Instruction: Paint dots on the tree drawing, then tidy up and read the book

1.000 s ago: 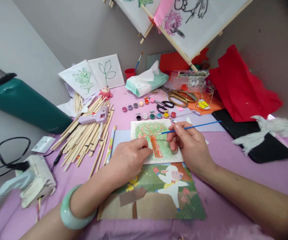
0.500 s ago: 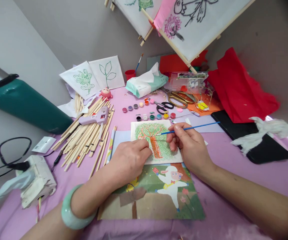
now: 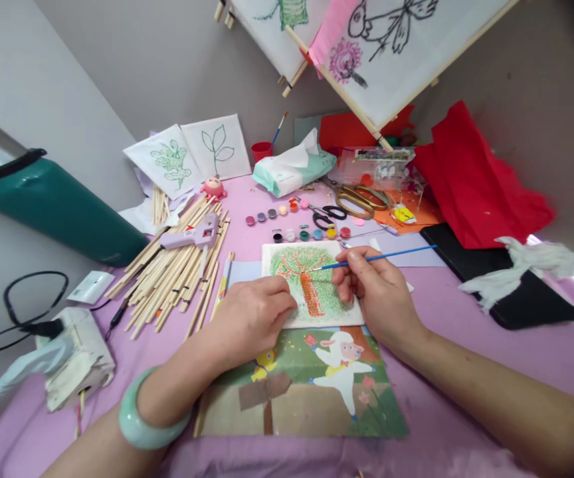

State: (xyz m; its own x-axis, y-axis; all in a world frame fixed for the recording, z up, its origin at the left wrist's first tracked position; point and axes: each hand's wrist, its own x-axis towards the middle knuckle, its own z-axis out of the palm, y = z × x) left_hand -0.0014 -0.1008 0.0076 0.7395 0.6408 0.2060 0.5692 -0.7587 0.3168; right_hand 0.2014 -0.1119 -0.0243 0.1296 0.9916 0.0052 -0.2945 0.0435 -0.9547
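A square white panel (image 3: 311,292) bearing a green-dotted tree with an orange trunk lies flat at the centre of the work area. Its near edge overlaps a printed sheet (image 3: 299,392) showing a white sheep on a green and brown ground. Both are on a purple cloth table covering (image 3: 459,315).

The right hand (image 3: 379,289) is at the right side of the panel and holds a thin blue paintbrush (image 3: 391,254) between thumb and fingers. The handle points right; the bristle tip is located at the top of the orange trunk. Contact between tip and surface cannot be determined.

The left hand (image 3: 252,312) rests over the near left corner of the panel, fingers curled and close together. Whether it grips the edge cannot be determined.

Beyond the panel, two rows of small round paint pots, a far row (image 3: 272,213) and a near row (image 3: 304,236), extend left to right. Black-handled scissors (image 3: 323,222) lie beside them, with gold-handled scissors (image 3: 354,201) farther right.

On the left, a lilac glue gun (image 3: 192,234) lies across a pile of pale wooden sticks (image 3: 167,292).
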